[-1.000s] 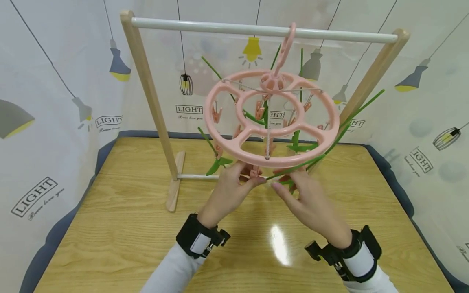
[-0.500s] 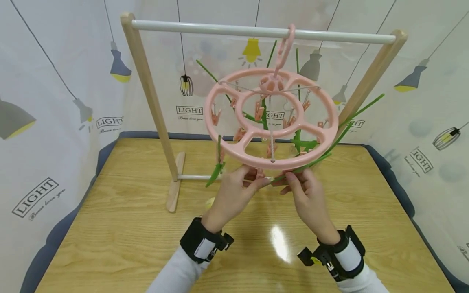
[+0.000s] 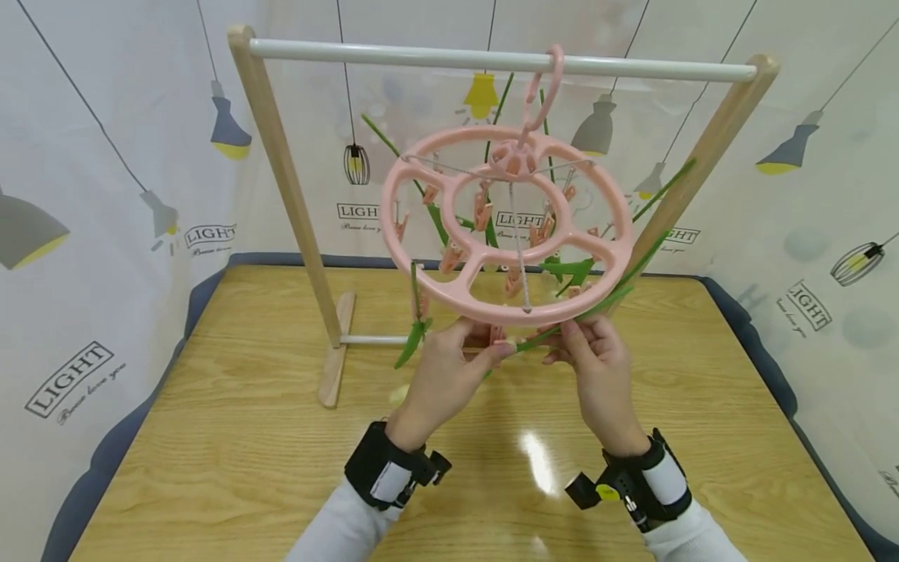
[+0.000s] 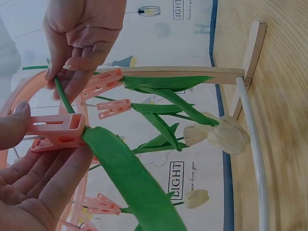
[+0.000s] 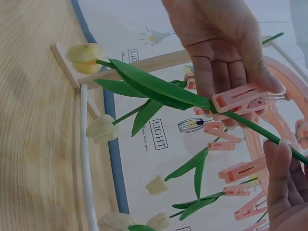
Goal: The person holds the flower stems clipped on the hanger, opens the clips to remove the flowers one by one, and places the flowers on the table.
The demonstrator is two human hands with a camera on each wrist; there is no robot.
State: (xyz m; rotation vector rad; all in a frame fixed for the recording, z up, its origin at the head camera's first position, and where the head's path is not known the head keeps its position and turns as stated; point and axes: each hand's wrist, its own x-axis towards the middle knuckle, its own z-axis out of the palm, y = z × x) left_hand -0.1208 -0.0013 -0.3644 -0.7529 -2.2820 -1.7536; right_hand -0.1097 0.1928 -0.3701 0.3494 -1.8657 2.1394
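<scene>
My left hand (image 3: 449,363) pinches a pink clothespin (image 4: 57,130) between thumb and fingers, beneath the front rim of a round pink clip hanger (image 3: 449,290). Through that clothespin's jaws runs the green stem (image 5: 257,129) of an artificial tulip. My right hand (image 3: 600,371) pinches this stem on the side away from the bloom. The tulip's pale yellow bloom (image 5: 85,58) hangs head down, with its long green leaf (image 4: 130,173) just below the clothespin. Other white tulips (image 4: 231,134) hang upside down from neighbouring clothespins (image 4: 114,109).
The hanger hooks over the white top bar (image 3: 393,53) of a rack with wooden legs (image 3: 281,172). A lower white bar (image 3: 372,339) crosses behind my hands. Below is a wood-grain table (image 3: 232,460), with a lamp-patterned curtain (image 3: 295,211) around it.
The hanger has turned and swung slightly left. My right hand has lifted and shifted along the stem, its fingers now around it. My left hand stays at the clothespin.
</scene>
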